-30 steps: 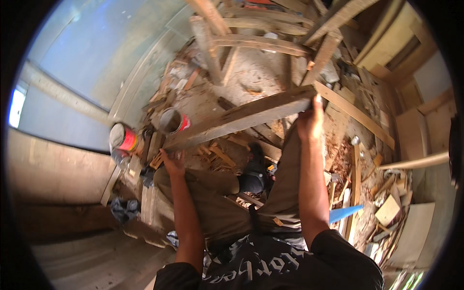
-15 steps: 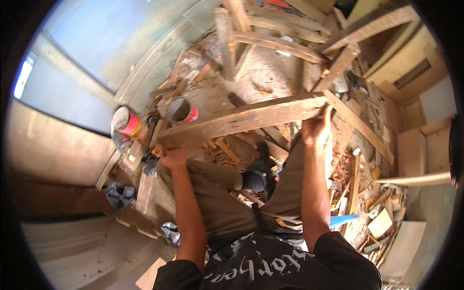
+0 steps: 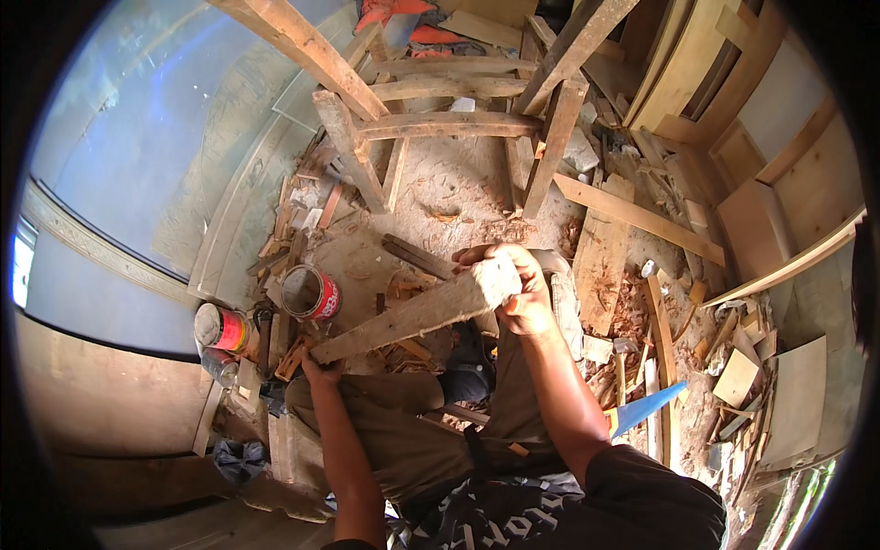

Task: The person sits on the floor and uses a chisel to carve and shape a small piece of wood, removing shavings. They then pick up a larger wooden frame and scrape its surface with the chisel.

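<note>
A rough wooden beam (image 3: 403, 318) slants across my lap, its sunlit right end tipped up toward me. My right hand (image 3: 521, 298) wraps round that raised end, fingers over the far side. At the lower left end, my left hand (image 3: 321, 368) grips the beam from below; its fingers are partly hidden. Just left of those fingers lies a small orange-brown wooden piece (image 3: 291, 359). Below the beam, a dark shoe (image 3: 466, 378) shows between my trousered legs. A blue-bladed handsaw (image 3: 646, 410) lies to the right of my right forearm.
A wooden frame with legs and crossbars (image 3: 449, 125) stands ahead. Two paint cans, one open (image 3: 312, 293) and one whitish-topped (image 3: 223, 328), sit at left. A long plank (image 3: 642, 220), wood scraps (image 3: 733, 376) and shavings litter the right side. A dark plastic bag (image 3: 240, 460) lies lower left.
The beam's right end has swung left and toward me with my right hand, turning its end face into view. My left hand stays at the other end. The view has shifted.
</note>
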